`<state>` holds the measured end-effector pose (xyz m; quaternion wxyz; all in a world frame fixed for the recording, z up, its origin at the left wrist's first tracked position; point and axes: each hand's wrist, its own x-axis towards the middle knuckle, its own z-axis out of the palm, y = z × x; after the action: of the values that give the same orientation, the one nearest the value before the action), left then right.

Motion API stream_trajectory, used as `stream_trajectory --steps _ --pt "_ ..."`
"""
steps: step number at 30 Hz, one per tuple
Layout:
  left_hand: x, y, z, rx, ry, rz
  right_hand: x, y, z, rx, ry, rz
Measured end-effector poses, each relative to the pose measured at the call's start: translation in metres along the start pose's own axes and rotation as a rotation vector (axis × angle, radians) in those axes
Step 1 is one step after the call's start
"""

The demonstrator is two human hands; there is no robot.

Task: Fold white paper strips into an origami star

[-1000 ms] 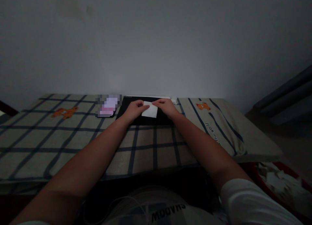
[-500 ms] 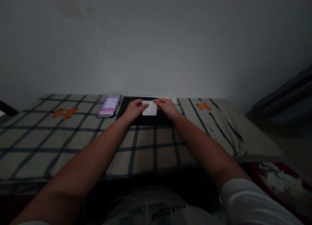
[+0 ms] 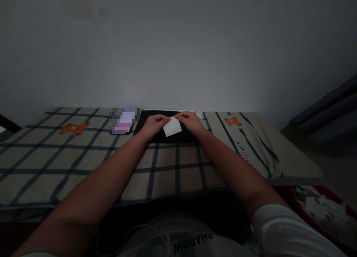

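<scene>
A small square of white paper (image 3: pixel 172 127) is tilted above a flat black board or pad (image 3: pixel 158 137). My left hand (image 3: pixel 154 124) pinches the paper near its upper left corner. At its top edge my right hand (image 3: pixel 190 122) has it between thumb and fingers, so both hands are closed on the same sheet. The fingertips almost meet at the top of the paper. Part of the black surface is hidden under my hands.
A phone (image 3: pixel 122 122), partly pixelated, lies left of the black surface. A checked cloth (image 3: pixel 128 186) with orange bear prints covers the table. Something white (image 3: pixel 199 116) sits behind my right hand. A red bin (image 3: pixel 290 197) of paper scraps stands lower right. The wall (image 3: pixel 173 49) rises behind.
The white paper has turned from lying square to a slanted position, its lower edge now tipped. My left fingertips have shifted up towards its top corner, closer to the right fingertips.
</scene>
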<state>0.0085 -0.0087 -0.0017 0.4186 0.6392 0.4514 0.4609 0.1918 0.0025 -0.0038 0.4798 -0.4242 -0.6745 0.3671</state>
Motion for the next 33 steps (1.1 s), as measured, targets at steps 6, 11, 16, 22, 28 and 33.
stream_trajectory --steps 6,11,16,22,28,33 --pt "0.003 0.000 -0.004 0.010 0.133 0.028 -0.004 -0.003 -0.001 -0.268 0.030 -0.287" --pt "0.005 0.002 -0.007 0.019 0.221 0.025 -0.009 -0.010 -0.009 -0.632 -0.162 -0.547" --pt "0.005 0.003 -0.008 -0.002 0.209 0.023 -0.008 -0.009 -0.012 -0.736 -0.212 -0.601" --pt "0.003 0.006 -0.009 0.070 0.180 0.046 -0.004 -0.004 -0.014 -0.736 -0.221 -0.635" --pt "0.004 0.004 -0.010 0.157 0.170 0.095 -0.002 -0.001 -0.016 -0.671 -0.221 -0.615" --pt "0.006 -0.001 -0.010 0.119 0.146 0.099 -0.003 -0.002 -0.014 -0.658 -0.175 -0.631"
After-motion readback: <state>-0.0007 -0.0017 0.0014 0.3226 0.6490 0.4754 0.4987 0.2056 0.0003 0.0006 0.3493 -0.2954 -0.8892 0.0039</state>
